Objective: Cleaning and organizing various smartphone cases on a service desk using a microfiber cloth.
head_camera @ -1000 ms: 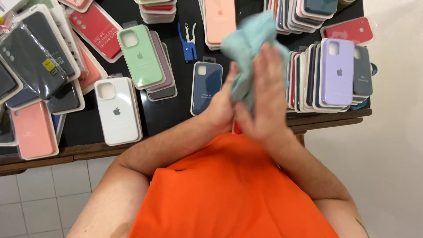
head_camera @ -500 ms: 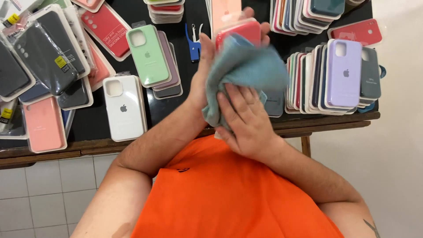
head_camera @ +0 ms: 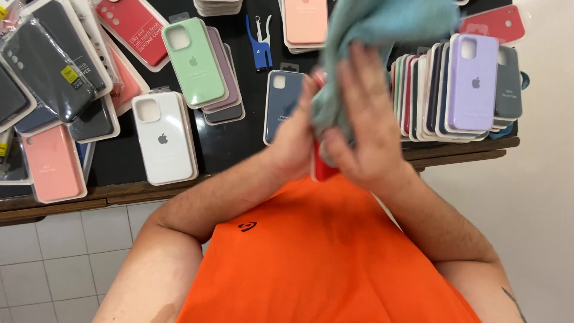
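My left hand [head_camera: 296,140] grips a red phone case [head_camera: 323,169], held edge-on in front of my chest; only its lower edge shows. My right hand [head_camera: 365,128] presses a teal cloth [head_camera: 382,27] against the case, fingers spread flat over it. The cloth bunches upward and hides most of the case. Both hands hover over the near edge of a black table [head_camera: 230,140] covered with packaged phone cases.
A white case [head_camera: 162,139], a green case [head_camera: 194,61] on a stack, a dark blue case [head_camera: 280,101], a pink case [head_camera: 52,162], a peach case [head_camera: 305,21] and a row led by a lilac case [head_camera: 472,81] lie on the table. A blue tool [head_camera: 260,48] lies mid-table.
My hands have shifted and the cloth has swung upward again after covering the case. The red case has turned edge-on and dropped closer to my chest.
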